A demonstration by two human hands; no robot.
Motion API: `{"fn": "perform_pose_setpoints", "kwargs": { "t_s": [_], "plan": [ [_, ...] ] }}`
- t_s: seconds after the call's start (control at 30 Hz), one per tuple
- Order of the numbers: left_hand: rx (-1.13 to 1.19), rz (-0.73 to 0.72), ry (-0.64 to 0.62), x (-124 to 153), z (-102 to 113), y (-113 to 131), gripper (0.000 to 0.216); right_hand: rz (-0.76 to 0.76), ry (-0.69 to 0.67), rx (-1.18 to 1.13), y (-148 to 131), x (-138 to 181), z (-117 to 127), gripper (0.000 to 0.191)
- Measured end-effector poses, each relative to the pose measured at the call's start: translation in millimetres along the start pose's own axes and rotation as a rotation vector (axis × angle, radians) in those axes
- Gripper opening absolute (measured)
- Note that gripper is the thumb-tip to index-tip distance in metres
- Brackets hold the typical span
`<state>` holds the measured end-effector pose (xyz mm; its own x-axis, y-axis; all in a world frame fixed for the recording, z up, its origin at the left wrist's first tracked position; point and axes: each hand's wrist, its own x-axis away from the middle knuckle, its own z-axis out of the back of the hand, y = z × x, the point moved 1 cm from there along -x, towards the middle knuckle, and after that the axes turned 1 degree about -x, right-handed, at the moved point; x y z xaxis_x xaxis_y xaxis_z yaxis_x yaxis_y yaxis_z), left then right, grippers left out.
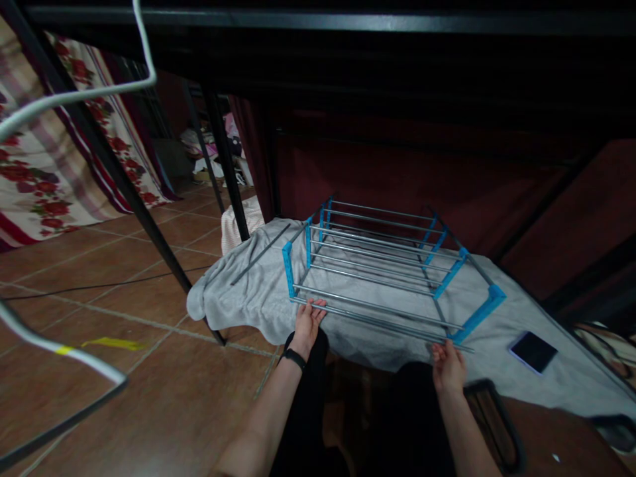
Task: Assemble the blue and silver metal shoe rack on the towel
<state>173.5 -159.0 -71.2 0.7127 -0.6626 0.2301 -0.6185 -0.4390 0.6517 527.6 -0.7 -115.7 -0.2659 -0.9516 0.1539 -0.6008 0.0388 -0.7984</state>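
A rack of metal tubes with blue plastic joints (484,313) lies on a grey blanket (263,301). Along its near edge runs a thin metal tube (375,322). My left hand (309,324) has its fingers curled around the left part of this tube, palm turned up. Near the tube's right end, my right hand (450,368) pinches it just below a blue corner joint. Whether the tube is seated in the joints, I cannot tell. A separate metal tube (261,255) lies on the blanket, left of the rack.
A dark tablet or phone (533,352) rests on the blanket at right. Above hangs a black bed frame (348,21); its post (149,225) stands at left. White bent tubing (74,358) crosses the left foreground. A brown padded seat (551,437) is at lower right.
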Motion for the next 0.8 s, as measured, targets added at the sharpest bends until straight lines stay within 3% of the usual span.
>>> {"fn": "perform_pose_setpoints", "kwargs": {
  "t_s": [0.23,0.53,0.8],
  "plan": [
    [-0.007,0.016,0.012,0.0,-1.1,0.6,0.004,-0.016,-0.099,-0.007,-1.4,6.9,-4.3,0.037],
    [0.017,0.005,0.057,-2.5,-0.6,0.2,0.008,0.002,-0.023,0.004,0.0,3.3,-1.8,0.037],
    [0.011,0.007,0.084,-4.7,-1.6,1.3,0.011,-0.037,-0.117,0.030,-1.3,6.0,-5.3,0.037]
  ]
}}
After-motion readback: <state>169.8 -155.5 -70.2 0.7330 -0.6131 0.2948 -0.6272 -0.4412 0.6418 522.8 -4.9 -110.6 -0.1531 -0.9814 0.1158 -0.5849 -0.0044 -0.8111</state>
